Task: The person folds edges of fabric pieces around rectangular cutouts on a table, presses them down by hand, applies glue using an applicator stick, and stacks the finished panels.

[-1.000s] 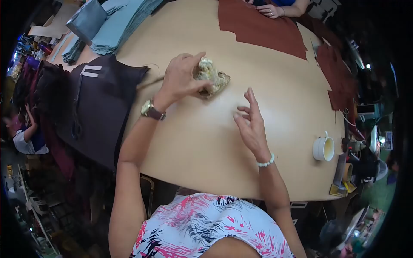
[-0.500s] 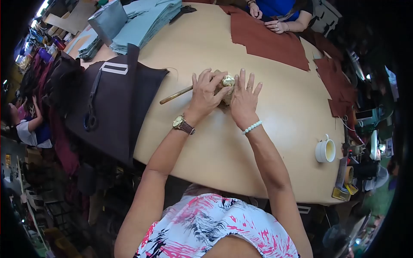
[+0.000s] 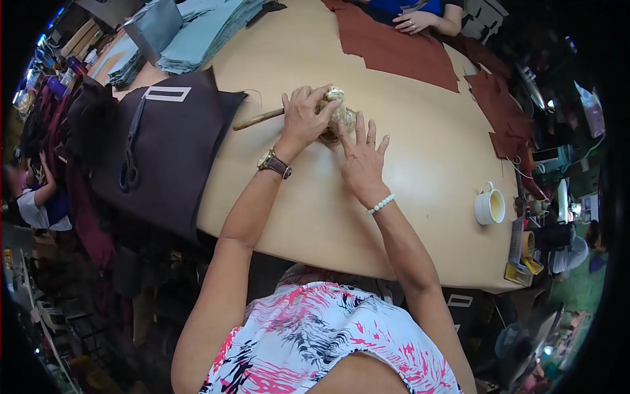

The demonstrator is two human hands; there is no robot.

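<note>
A lumpy, crusted object [image 3: 338, 113], pale yellow and brown, stands on the table between my hands; its kind is not clear. My left hand [image 3: 307, 117], with a wristwatch, has its fingers curled on the object's pale knobby top. A brown wooden stick [image 3: 259, 119] juts out to the left from beneath that hand; its other end is hidden. My right hand [image 3: 364, 157], with a beaded bracelet, has its fingers spread, the index fingertip at the object's near side.
Dark cloth [image 3: 164, 131] with scissors [image 3: 130, 154] and a white rectangular frame [image 3: 168, 94] lies left. Blue-grey stacks [image 3: 203, 39] stand behind it. Red-brown cloth [image 3: 400, 52] lies before another person's hand [image 3: 415, 23]. A white cup [image 3: 484, 210] stands right.
The pale knobby top now shows higher and more of the crusted object is visible. My right hand has drawn lower, toward me. The whole view has shifted slightly.
</note>
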